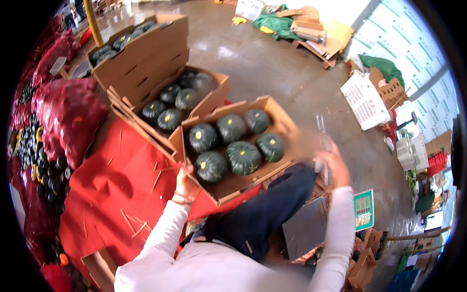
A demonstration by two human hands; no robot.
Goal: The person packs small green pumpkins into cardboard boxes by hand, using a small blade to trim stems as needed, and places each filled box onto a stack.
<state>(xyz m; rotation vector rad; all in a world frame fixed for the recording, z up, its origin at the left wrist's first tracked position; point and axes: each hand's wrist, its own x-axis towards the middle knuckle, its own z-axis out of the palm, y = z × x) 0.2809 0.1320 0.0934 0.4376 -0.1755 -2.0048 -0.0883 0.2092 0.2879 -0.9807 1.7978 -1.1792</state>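
Note:
An open cardboard box point(204, 189) is tilted in front of me, with several dark green kabocha squash point(243, 157) inside. My left hand point(186, 184) grips its near left corner, thumb over the rim. Beyond the box's right end, my right hand point(336, 166) is closed around a silvery metal hand tool point(321, 126). Motion blur hides what kind of tool it is. That hand looks apart from the box. My bent leg point(262, 208) in dark trousers lies just below the box.
More squash fill a second box point(209, 104) behind, against an upright cardboard box point(146, 58). Red mesh sacks point(69, 113) line the left. Red cloth point(105, 189) with cardboard scraps covers the ground. A platform scale point(305, 228) and its green display point(363, 210) sit at right.

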